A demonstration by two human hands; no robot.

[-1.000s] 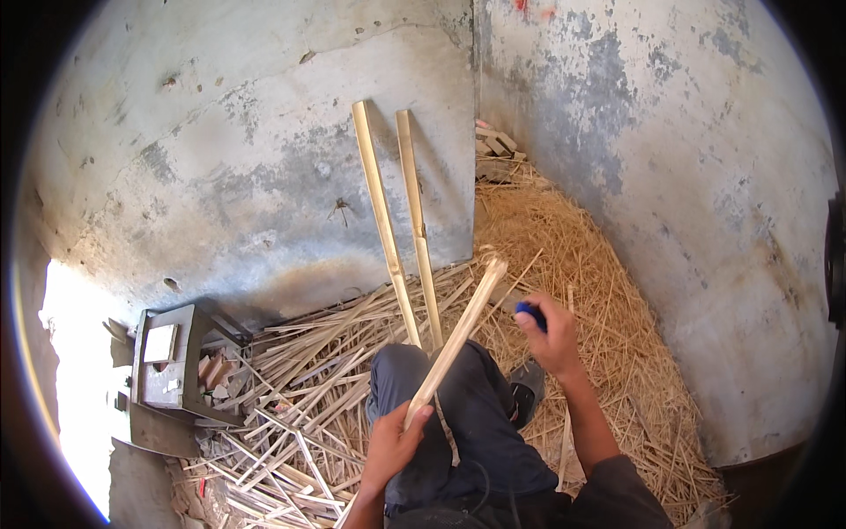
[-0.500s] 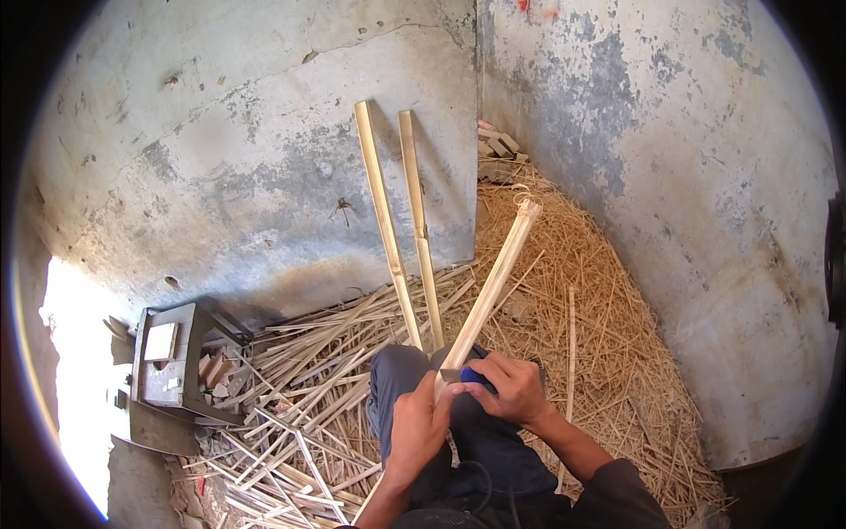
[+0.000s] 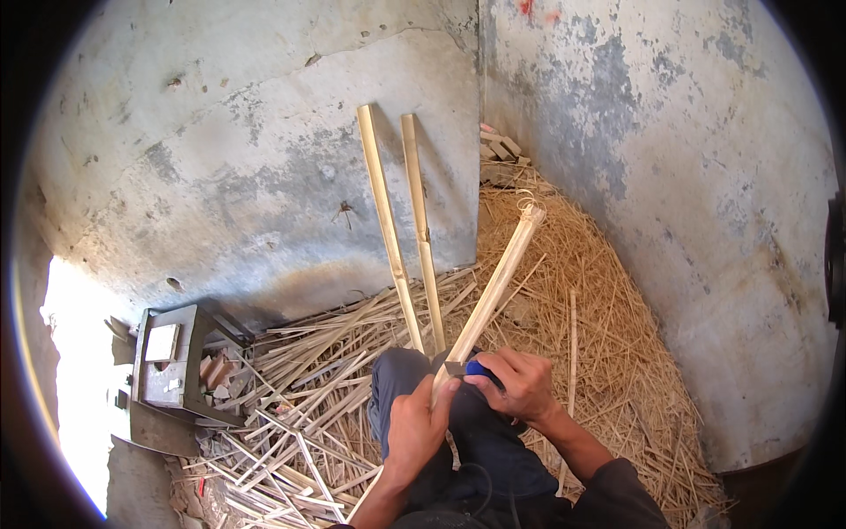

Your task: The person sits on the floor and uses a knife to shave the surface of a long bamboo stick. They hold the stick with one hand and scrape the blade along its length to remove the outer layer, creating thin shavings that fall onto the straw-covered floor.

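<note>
While your left hand point(image 3: 421, 426) grips one bamboo strip point(image 3: 493, 291), your right hand point(image 3: 522, 384) closes around a knife point(image 3: 471, 368) against it; two strips point(image 3: 401, 229) lean beyond.

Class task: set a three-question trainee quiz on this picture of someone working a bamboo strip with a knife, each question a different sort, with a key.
1. True or false: the left hand holds the bamboo strip near its lower end.
2. Multiple choice: the blue-handled knife in the right hand meets the strip
A. at its far tip
B. close to the left hand
C. nowhere, it lies in the straw
3. Fill in: two other long bamboo strips lean against the ____.

Key: 1 true; 2 B; 3 wall.
</note>
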